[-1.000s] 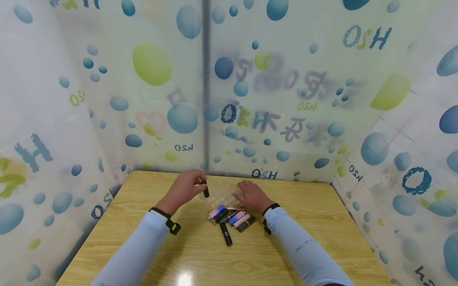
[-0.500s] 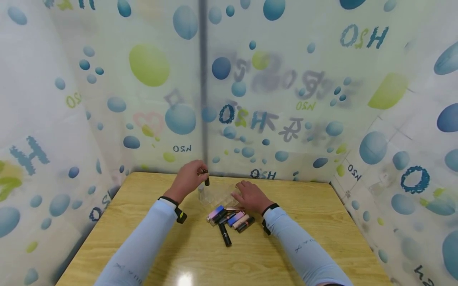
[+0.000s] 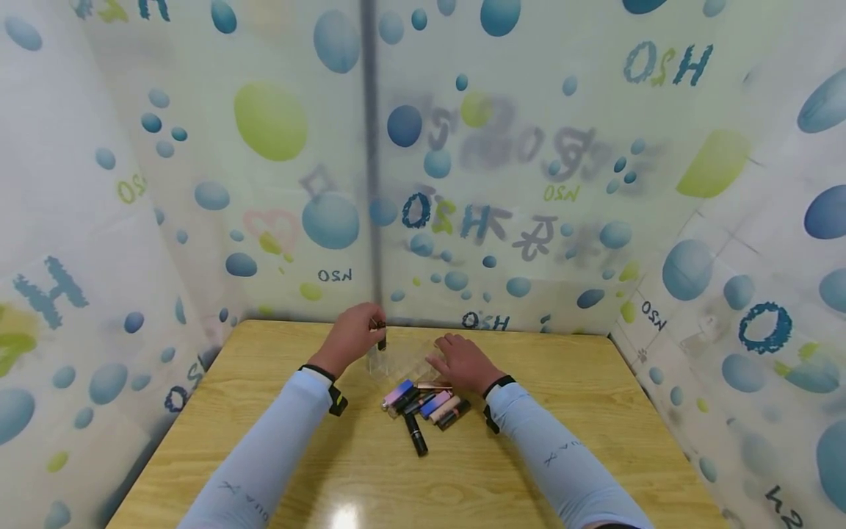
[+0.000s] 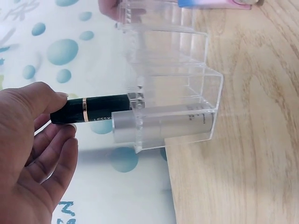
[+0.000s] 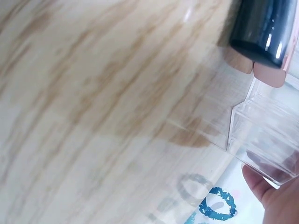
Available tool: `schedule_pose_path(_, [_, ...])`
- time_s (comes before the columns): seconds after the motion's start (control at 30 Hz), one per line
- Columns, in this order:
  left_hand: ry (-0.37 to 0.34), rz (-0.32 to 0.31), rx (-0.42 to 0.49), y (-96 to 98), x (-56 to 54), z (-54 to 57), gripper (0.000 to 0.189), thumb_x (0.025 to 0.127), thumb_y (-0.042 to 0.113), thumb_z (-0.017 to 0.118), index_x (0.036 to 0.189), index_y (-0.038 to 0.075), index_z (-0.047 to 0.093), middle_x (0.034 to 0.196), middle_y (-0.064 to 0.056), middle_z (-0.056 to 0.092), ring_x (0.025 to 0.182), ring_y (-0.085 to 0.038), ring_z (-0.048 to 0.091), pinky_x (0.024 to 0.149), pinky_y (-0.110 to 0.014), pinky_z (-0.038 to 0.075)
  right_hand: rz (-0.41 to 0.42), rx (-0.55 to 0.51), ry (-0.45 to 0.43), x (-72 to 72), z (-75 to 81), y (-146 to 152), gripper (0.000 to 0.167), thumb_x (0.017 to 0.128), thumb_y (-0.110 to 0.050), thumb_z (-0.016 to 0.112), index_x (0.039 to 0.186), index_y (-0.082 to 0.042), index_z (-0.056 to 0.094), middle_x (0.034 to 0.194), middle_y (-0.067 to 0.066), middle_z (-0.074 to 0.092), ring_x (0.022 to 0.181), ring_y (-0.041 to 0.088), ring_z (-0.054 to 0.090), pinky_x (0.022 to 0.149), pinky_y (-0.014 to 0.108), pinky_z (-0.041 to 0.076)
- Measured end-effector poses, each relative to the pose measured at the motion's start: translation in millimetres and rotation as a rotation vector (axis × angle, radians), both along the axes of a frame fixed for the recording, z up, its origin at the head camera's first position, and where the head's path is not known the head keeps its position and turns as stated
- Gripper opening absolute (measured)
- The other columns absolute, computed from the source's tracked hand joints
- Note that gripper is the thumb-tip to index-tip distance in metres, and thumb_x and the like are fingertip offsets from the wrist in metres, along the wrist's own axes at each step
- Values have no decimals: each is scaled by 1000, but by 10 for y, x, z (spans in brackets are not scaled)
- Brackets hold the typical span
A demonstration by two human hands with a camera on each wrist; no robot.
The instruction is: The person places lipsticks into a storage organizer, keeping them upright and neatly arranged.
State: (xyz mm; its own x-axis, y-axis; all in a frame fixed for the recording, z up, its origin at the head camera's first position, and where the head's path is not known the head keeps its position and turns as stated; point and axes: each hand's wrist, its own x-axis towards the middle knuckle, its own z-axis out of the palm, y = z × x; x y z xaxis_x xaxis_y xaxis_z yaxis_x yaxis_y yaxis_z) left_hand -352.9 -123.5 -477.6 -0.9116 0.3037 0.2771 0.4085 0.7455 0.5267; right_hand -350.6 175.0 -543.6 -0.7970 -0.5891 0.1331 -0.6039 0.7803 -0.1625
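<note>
My left hand (image 3: 353, 338) pinches a black lipstick (image 4: 100, 107) with a gold band between thumb and fingers. Its far end is at the top edge of a clear stepped lipstick organizer (image 4: 212, 77). One end compartment of the organizer holds a silver tube (image 4: 163, 126), beside the black lipstick. My right hand (image 3: 469, 364) holds the organizer's other end, with the thumb in front and the fingers towards the back. Several lipsticks lie in a loose pile before the organizer, among them a blue-purple one (image 3: 399, 391) and a black one (image 3: 416, 433).
The wooden table (image 3: 529, 455) carries everything. Close behind the organizer, its back edge meets a patterned curtain (image 3: 423, 294) with printed bubbles and letters. More of the same sheeting stands at both sides.
My left hand has carried the black lipstick up and back over the organizer, then lowered it slightly to the end compartment. My right hand has stayed at the other end.
</note>
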Motion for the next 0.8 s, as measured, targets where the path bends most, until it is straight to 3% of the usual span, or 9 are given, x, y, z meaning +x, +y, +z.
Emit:
schedule_pose_path(0.2, [14,-5,-37,14,-37,-123,11,100,10,82,104,12,71,98,-3,69,88,-22,64,79,-44,57,4,-18,-4,1,-7,5,58,118,-48,46,150,-1,60,141,17,65,128,36,64,112,55,52])
schedule_pose_path(0.4, [-23,-10,-38,16,-66,-236,10,101,11,80,103,14,71,97,-1,66,86,-20,60,77,-42,54,-1,-6,11,-17,-34,10,58,118,-49,44,150,-3,60,142,15,65,129,35,64,112,54,52])
schedule_pose_path(0.8, [-26,-3,-89,-3,-21,-309,11,100,13,82,106,13,72,105,-3,72,97,-23,71,82,-45,61,11,-5,2,-21,-34,8,60,118,-49,44,151,-2,60,143,16,65,131,36,63,113,55,52])
